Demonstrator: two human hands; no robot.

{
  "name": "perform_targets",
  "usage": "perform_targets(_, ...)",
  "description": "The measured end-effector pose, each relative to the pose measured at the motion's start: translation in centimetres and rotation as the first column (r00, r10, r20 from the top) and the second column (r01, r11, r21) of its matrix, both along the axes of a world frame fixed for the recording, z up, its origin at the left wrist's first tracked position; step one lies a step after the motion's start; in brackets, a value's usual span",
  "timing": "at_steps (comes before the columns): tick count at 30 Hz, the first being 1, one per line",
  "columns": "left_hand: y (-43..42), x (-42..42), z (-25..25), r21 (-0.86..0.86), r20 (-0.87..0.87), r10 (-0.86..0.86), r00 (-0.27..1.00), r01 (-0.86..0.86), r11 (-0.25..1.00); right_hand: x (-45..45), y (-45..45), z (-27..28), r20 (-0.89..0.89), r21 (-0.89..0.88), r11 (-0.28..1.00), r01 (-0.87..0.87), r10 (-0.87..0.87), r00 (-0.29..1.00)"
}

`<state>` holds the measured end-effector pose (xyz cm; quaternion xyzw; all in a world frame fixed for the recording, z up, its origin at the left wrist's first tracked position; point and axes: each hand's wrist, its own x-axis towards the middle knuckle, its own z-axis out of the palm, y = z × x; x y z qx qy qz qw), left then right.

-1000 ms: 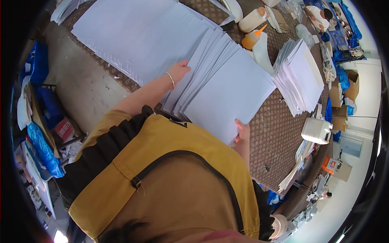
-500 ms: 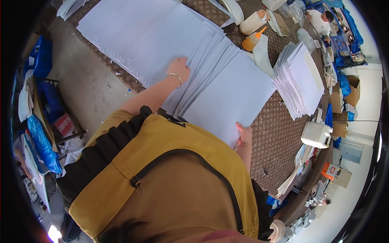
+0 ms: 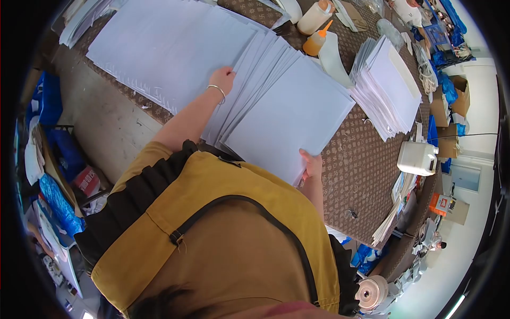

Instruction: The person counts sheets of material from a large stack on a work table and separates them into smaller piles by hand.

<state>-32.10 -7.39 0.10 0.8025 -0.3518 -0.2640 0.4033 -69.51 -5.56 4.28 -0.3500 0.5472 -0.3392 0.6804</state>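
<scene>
Large white paper sheets (image 3: 175, 40) lie overlapped across the table, their left edges stepped. Toward the right they bunch into a fanned stack (image 3: 297, 106) with several loose layers. My left hand (image 3: 222, 81), a bracelet on its wrist, rests on the sheets where the flat spread meets the fan; its fingers are curled closed at a sheet's edge. My right hand (image 3: 312, 164) grips the near right edge of the stack, thumb on top and the other fingers mostly hidden beneath.
A brown patterned cloth (image 3: 350, 170) covers the table. Behind the sheets stand an orange-tipped glue bottle (image 3: 314, 43) and a larger bottle (image 3: 314, 18). Another paper stack (image 3: 388, 87) lies right, near a white jug (image 3: 417, 158). A person (image 3: 408, 11) is at the far right.
My view has turned slightly, so the table's things sit a little further up and left. Both hands stay at about the same places on the paper; the left fingertips look more pinched.
</scene>
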Motion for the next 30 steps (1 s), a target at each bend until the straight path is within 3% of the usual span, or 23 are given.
perform_targets(6, -0.1, 0.4, -0.9, -0.046, -0.079, 0.079, 0.994, -0.083, 0.996, 0.3, -0.5, -0.2, -0.035, -0.042, 0.999, -0.001, 0.000, 0.999)
perform_targets(10, 0.2, 0.5, 0.2, 0.033, -0.102, 0.091, 0.991, -0.088, 0.996, 0.5, -0.6, 0.1, -0.034, -0.024, 1.000, -0.005, 0.005, 0.999)
perform_targets(13, 0.9, -0.3, 2.3, -0.020, 0.331, 0.052, 0.942, -0.048, 0.999, 0.3, -0.8, -0.3, -0.042, 0.000, 1.000, -0.007, 0.007, 0.999)
perform_targets(14, 1.2, -0.7, 2.4, -0.020, 0.332, 0.062, 0.941, -0.058, 0.998, 0.1, -0.7, -0.6, -0.030, 0.001, 1.000, 0.004, -0.004, 1.000)
perform_targets(17, 2.3, -1.9, 2.0, 0.149, 0.493, -0.269, 0.827, 0.225, 0.963, 0.0, -0.5, -1.1, -0.002, 0.008, 1.000, 0.010, -0.010, 1.000)
perform_targets(22, 3.0, -3.3, 1.9, 0.011, 0.490, -0.152, 0.858, 0.168, 0.986, -0.4, -0.3, -0.7, 0.031, 0.001, 1.000, 0.012, -0.012, 0.999)
perform_targets(25, 2.0, -2.6, 2.4, 0.057, 0.196, -0.059, 0.979, 0.049, 0.997, -0.4, -0.1, -0.5, 0.061, -0.023, 1.000, 0.009, -0.007, 0.998)
perform_targets(30, 0.6, -0.9, 1.6, 0.179, 0.094, -0.208, 0.974, 0.189, 0.966, -0.7, 0.1, -1.2, 0.057, 0.024, 0.999, 0.032, -0.034, 0.998)
